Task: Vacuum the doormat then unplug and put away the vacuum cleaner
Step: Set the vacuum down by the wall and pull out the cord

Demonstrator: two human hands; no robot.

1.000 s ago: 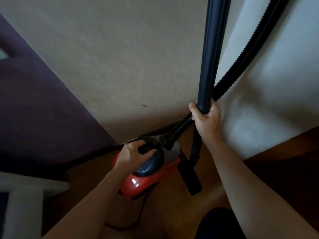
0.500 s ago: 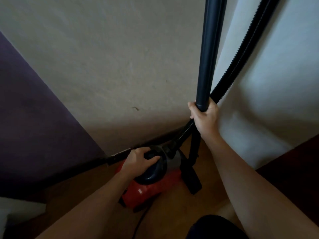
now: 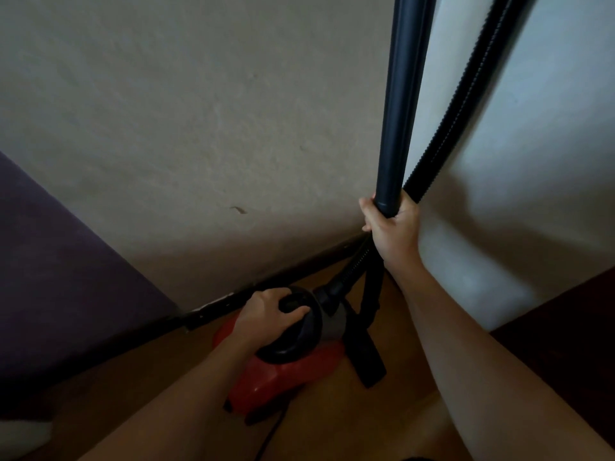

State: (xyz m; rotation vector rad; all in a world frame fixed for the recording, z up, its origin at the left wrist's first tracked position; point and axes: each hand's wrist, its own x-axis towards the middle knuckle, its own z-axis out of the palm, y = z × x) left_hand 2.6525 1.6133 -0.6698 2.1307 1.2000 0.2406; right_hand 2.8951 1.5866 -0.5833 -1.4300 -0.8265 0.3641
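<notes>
In the far corner of the wooden floor [image 3: 332, 414], by the black skirting board [image 3: 266, 287], our left hand [image 3: 271, 314] curls round the black top handle of the small red canister vacuum cleaner [image 3: 276, 371]. Whether its body rests on the floor or hangs just above, we cannot tell. Its black floor nozzle [image 3: 367, 361] stands just beside it. Our right hand [image 3: 392, 227] wraps the rigid black wand tube [image 3: 404, 94], held upright, with the ribbed black hose [image 3: 466, 111] alongside. We judge it best to seat the body against the skirting first, then lean the wand into the corner, clear of the thin dark cord [image 3: 269, 437].
</notes>
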